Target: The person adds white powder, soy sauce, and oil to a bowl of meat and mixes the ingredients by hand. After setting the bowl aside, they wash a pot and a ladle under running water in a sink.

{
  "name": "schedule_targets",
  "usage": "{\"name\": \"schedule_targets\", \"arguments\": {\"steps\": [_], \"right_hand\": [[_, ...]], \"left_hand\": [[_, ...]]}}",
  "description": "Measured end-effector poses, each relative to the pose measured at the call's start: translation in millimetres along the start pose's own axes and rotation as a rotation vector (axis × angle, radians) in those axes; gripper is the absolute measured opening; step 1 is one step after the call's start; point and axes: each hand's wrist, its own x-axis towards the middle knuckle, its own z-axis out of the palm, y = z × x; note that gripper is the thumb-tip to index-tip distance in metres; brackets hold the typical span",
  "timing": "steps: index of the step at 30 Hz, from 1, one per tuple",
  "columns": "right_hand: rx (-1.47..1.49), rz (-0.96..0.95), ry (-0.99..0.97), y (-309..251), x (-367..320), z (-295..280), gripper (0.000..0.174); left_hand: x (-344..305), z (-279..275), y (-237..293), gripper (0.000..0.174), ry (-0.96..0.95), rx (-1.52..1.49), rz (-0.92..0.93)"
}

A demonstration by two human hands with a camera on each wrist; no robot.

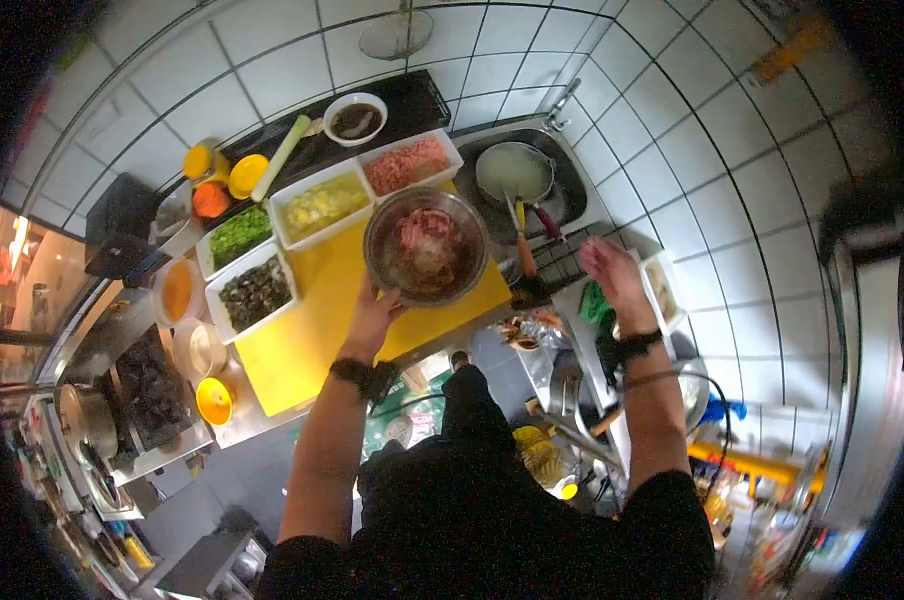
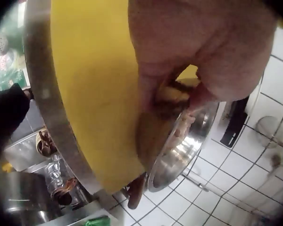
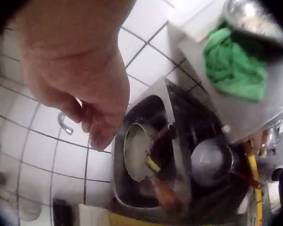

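My left hand [image 1: 374, 315] grips the near-left rim of a stainless steel bowl [image 1: 470, 262] above the yellow cutting board [image 1: 312, 345]. Inside the bowl lies pink raw meat [image 1: 432, 238] with pale, wet-looking stuff on it. In the left wrist view, the bowl [image 2: 191, 141] shows tilted past the fingers, which partly hide its rim. My right hand [image 1: 615, 278] is raised to the right of the sink, holding nothing. Seen from the right wrist, that hand [image 3: 80, 89] has loosely bent fingers, with the sink behind it.
White containers hold minced meat [image 1: 407, 166], yellow pieces [image 1: 322, 208], chopped greens [image 1: 240, 234] and dark chopped food [image 1: 257, 297]. A small bowl of dark liquid [image 1: 358, 120] stands behind. In the sink [image 3: 120, 188] sits a pot of cloudy liquid [image 1: 515, 165]. A green cloth [image 3: 236, 66] lies on the right-hand counter.
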Motion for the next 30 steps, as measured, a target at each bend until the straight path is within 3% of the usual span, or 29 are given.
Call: {"name": "schedule_targets", "arguments": {"steps": [1, 2, 4, 6, 7, 9, 13, 15, 17, 19, 22, 25, 28, 30], "right_hand": [[0.006, 0.041, -0.063, -0.6, 49.3, 2.9, 0.017], [-0.393, -0.164, -0.131, 2.4, 97.7, 8.8, 0.017], [-0.772, -0.338, -0.210, 23.2, 182.6, 2.9, 0.018], [0.187, 0.187, -0.128, 46.9, 268.7, -0.1, 0.020], [0.198, 0.214, -0.130, 55.3, 294.8, 3.4, 0.020], [0.046, 0.269, 0.066, 70.6, 336.2, 11.4, 0.020], [0.032, 0.402, -0.009, 115.0, 405.9, 5.7, 0.022], [-0.076, 0.337, -0.079, 167.5, 448.7, -36.4, 0.024], [-0.672, -0.209, -0.309, 265.4, 540.4, -128.9, 0.027], [-0.827, -0.365, -0.285, 271.4, 559.9, -134.3, 0.028], [-0.701, -0.098, -0.074, 242.7, 548.3, -107.1, 0.027], [-0.026, 0.233, -0.035, 192.4, 501.6, -49.1, 0.025], [0.424, 0.486, -0.262, 150.4, 459.2, -10.0, 0.024], [0.516, 0.633, -0.460, 112.7, 423.5, 16.9, 0.024]], "left_hand": [[0.5, -1.9, -3.0, 0.059, 0.045, 0.098, 0.000], [-7.2, 14.5, 15.0, 0.059, 0.108, 0.113, -0.059], [-6.7, 9.4, 9.9, 0.061, 0.115, 0.068, -0.074], [-5.5, 34.0, 28.0, 0.062, 0.251, 0.003, -0.157], [-3.6, 40.4, 30.2, 0.062, 0.275, 0.012, -0.168], [-0.1, 47.9, 29.1, 0.056, 0.334, -0.022, -0.144], [3.0, 43.4, 18.9, 0.050, 0.414, -0.103, -0.143], [2.0, 41.0, 14.8, 0.055, 0.456, -0.105, -0.165], [2.3, 40.8, 15.4, 0.060, 0.483, -0.113, -0.176], [3.0, 40.4, 16.5, 0.060, 0.469, -0.100, -0.185], [8.7, 56.9, 28.8, 0.059, 0.442, -0.047, -0.153], [7.6, 48.6, 20.3, 0.057, 0.402, -0.107, -0.089], [4.1, 47.0, 18.5, 0.051, 0.505, -0.091, -0.136], [0.2, 42.1, 20.0, 0.049, 0.455, -0.110, -0.164]]}}
